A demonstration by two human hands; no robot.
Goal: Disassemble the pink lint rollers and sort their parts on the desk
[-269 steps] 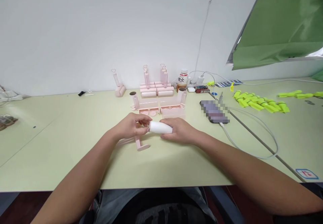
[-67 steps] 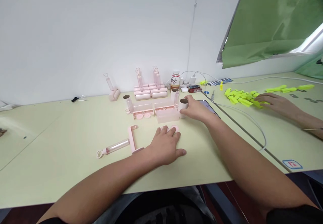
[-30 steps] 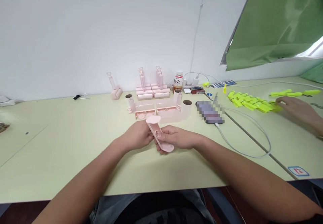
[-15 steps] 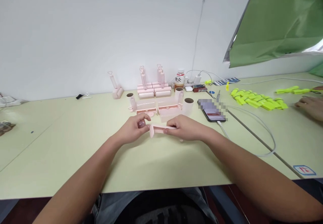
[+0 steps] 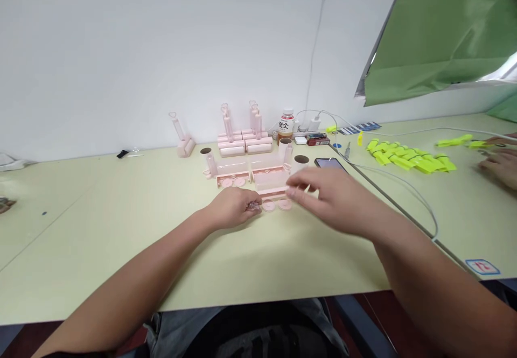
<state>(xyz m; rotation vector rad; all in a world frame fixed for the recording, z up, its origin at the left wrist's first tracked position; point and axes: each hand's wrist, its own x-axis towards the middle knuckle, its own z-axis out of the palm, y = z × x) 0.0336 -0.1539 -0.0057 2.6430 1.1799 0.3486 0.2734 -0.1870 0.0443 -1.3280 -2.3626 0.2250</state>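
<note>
My left hand (image 5: 233,207) is closed around a small clear plastic piece (image 5: 253,205), mostly hidden by the fingers. It rests by the left end of a pale pink trough-shaped holder (image 5: 273,191). Two flat pink discs (image 5: 269,206) lie just in front of that holder. Over its right end hovers my right hand (image 5: 335,199), slightly blurred, thumb and forefinger apart with nothing seen between them. Right behind stand more open pink holders (image 5: 234,176) with discs in front of the left one, and pink-tinted tubes (image 5: 211,164) at the ends.
Cardboard-cored rolls (image 5: 301,161) stand near the holders. Assembled pink pieces (image 5: 245,145) line the wall beside a bottle (image 5: 285,125). A phone (image 5: 330,162) lies partly behind my right hand. Neon-yellow strips (image 5: 412,156) and another person's hand (image 5: 501,167) are at right.
My right hand has let go of the pink holder, now on the table, and moved up and right. My left hand has shifted right, still closed. Two discs now show in front of the holder.
</note>
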